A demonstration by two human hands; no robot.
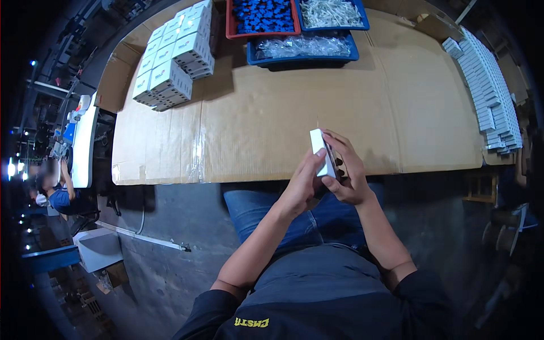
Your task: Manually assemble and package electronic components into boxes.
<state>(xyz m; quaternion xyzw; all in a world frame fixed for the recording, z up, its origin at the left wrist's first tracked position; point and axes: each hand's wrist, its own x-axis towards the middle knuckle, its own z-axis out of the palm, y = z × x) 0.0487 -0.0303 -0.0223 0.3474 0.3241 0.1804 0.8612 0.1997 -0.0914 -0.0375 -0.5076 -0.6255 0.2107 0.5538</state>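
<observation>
My left hand (pixel 301 186) and my right hand (pixel 352 177) hold a small white rectangular device (pixel 319 141) between them, just over the front edge of the cardboard-covered table. It is tilted, with its narrow white side facing up. Dark round knobs or holes show along its right side, beside my right fingers. The left thumb presses on the white side, while the right fingers curl around the far end and the right thumb rests at the near end. Its underside is hidden by my hands.
White printed boxes (pixel 173 59) stand stacked at the back left. Behind the middle are a red tray (pixel 263 35) of blue parts, a blue tray (pixel 367 25) of whitish pieces and another blue tray (pixel 303 62) of clear bags. White blocks (pixel 488 93) line the right edge. A person (pixel 67 198) sits far left.
</observation>
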